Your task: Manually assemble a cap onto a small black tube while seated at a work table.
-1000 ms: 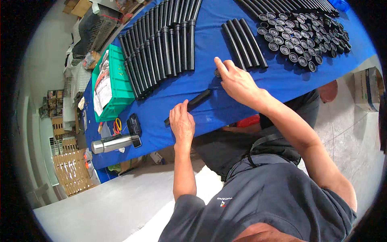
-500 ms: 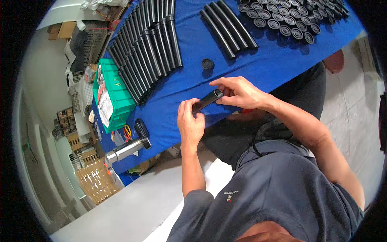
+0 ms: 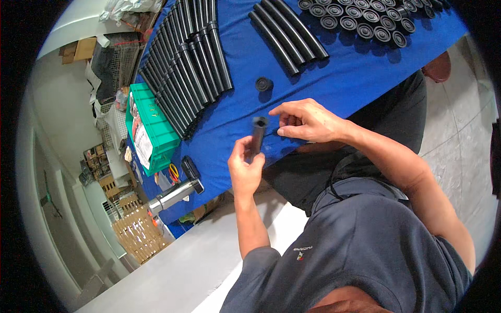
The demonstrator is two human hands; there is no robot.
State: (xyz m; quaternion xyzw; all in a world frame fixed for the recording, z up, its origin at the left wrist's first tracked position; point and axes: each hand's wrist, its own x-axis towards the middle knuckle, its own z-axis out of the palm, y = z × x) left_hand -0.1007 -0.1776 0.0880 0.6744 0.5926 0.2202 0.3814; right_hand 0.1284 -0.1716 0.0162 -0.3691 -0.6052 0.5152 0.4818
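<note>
Over the near edge of a blue cloth-covered surface (image 3: 222, 130), the left hand (image 3: 245, 169) grips a short black hollow tube (image 3: 259, 134), probably light, stiff plastic, best held mid-length, the half-open right hand (image 3: 313, 122) seemingly empty beside it.

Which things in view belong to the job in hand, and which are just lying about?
Likely the job's:
black tube in the left hand
lone round black piece
laid-out tubes
clustered round pieces

Apparently just lying about:
green crate
silver cylinder
yellow-handled tool
</note>
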